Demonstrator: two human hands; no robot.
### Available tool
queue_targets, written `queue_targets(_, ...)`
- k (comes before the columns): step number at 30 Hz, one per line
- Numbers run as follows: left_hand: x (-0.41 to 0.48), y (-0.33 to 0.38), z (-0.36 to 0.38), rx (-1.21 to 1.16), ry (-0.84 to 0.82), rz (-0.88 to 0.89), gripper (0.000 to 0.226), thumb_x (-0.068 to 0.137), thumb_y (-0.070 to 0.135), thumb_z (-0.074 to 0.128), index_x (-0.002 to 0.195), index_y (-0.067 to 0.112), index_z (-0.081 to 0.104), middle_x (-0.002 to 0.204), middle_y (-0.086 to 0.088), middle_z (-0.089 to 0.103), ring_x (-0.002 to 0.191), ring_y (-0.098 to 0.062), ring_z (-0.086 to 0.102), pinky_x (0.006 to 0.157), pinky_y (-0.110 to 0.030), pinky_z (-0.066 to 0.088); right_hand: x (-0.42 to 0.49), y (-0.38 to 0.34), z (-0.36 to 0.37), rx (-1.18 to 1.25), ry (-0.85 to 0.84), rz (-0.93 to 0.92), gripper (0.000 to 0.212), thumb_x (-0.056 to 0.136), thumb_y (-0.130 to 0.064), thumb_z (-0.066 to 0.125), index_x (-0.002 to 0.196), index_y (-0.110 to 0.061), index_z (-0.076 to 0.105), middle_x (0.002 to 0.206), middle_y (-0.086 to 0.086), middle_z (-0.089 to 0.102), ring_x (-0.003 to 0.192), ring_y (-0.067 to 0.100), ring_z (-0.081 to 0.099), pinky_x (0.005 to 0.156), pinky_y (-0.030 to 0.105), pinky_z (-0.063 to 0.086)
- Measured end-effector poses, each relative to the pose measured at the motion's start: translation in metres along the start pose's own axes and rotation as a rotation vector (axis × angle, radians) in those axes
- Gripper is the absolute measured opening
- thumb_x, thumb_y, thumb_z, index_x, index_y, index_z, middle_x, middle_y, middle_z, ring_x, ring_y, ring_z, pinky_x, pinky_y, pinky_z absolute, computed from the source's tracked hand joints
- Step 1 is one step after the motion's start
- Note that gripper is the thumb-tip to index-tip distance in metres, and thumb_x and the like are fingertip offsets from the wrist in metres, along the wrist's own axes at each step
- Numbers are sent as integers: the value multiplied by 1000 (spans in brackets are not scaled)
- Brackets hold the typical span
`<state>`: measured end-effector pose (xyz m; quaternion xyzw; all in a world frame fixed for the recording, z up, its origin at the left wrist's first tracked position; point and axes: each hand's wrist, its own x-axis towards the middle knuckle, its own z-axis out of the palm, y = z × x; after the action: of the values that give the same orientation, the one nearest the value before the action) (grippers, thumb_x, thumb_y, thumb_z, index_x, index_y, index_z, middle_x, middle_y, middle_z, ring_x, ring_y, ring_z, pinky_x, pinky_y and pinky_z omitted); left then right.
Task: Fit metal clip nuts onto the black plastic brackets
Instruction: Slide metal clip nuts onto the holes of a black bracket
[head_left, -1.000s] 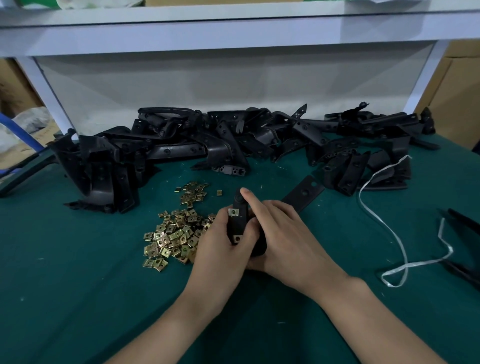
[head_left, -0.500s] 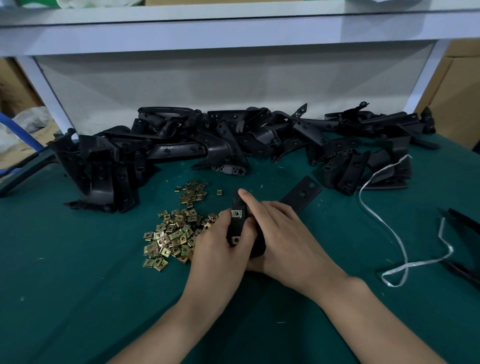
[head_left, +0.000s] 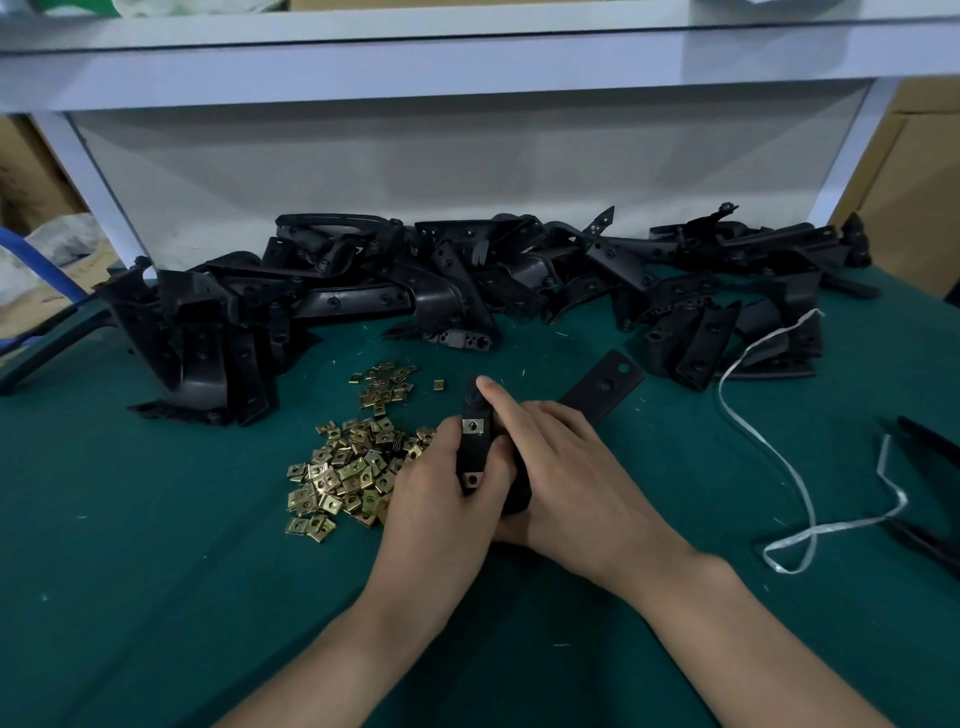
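- Currently the held bracket (head_left: 474, 452) stands on end just above the green surface (head_left: 156, 597), mid-view, clasped between your two hands. Two nuts show on its near face: the upper clip nut (head_left: 473, 426) and the lower clip nut (head_left: 471, 479).
- Left hand (head_left: 441, 504): fingers curled round the lower left of the bracket, gripping it.
- Right hand (head_left: 566, 483): wrapped over the bracket's right side, also gripping, with the index finger (head_left: 497, 402) stretched up along the top end.
- Handling, as judged: moulded plastic, stiff and light, with a matte skin that should not slip. It will take a firm squeeze. Hold it by the long edges and keep clear the edges where nuts slide on.
- Loose clip nuts (head_left: 343, 467): heaped on the surface just left of your left hand. They are thin sprung metal, small, likely sharp at the cut edges. Pinch one by its flat faces, mouth toward the bracket edge, and push with a thumb pad (not a nail). Expect resistance, then a snap.
- Seating of the two fitted nuts over their holes: too small to tell.
- Flat black strip (head_left: 605, 387) runs out from under your right hand toward the bracket pile (head_left: 467, 280). You cannot tell from here whether it belongs to the held piece.
- Risk: a half-seated nut may spring off, so keep the work low over the surface.
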<state>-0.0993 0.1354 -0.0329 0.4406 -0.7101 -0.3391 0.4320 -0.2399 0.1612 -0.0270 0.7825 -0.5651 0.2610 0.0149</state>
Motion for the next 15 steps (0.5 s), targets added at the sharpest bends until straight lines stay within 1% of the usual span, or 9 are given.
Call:
queue_targets(1,0,1,0,-7,-6,1,12,92,44,56,85,35,53,64,13,63,50,-4,55,45,-12,36,0,0,0,2,-1,2,104,77,-44,74,157,-14,13,120,1,61,115,10,45,114,12,7)
queue_targets(3,-1,2,-1,-19,-23,6,6,93,42,57,93,37,54,70,15,67,56,-3,60,48,-11,39,-1,1,0,2,-7,6,104,79,-45,71,157,-15,11,123,0,60,118,10,45,115,12,7)
queue_targets(5,-1,4,-1,-49,-38,15,4,95,40,57,94,37,54,72,14,67,59,-3,61,50,-11,40,-1,0,-1,2,-11,10,102,79,-49,66,157,-14,10,125,0,59,119,9,45,115,13,7)
queue_targets(6,-1,5,-2,-93,-44,15,5,97,38,56,92,36,56,72,12,67,59,-3,60,51,-11,40,0,0,-2,2,-12,12,102,79,-52,64,157,-14,11,126,-1,59,119,9,45,115,13,7)
queue_targets(8,0,7,-5,-238,-51,-3,16,102,33,52,89,29,61,74,6,64,63,-2,57,55,-14,43,1,-1,-3,8,-9,13,103,78,-59,62,157,-14,13,127,-1,58,119,7,44,114,12,7)
queue_targets(10,2,9,-9,-355,-32,-48,22,104,29,48,89,22,64,76,3,63,68,-2,57,58,-14,45,2,-3,-4,6,-16,7,107,77,-64,65,157,-16,12,128,-3,58,119,6,44,114,13,8)
queue_targets(12,5,8,-11,-418,-6,-93,23,104,26,49,89,19,65,75,8,64,69,0,58,59,-12,46,2,-4,-3,-7,-18,0,112,76,-64,72,157,-19,9,126,-5,57,119,6,45,115,14,9)
queue_targets(15,8,6,-11,-452,-20,-126,25,103,26,51,85,21,67,74,9,64,70,-3,58,61,-15,47,1,-4,-3,-7,2,0,115,72,-63,77,156,-17,13,122,-3,59,116,6,43,113,13,8)
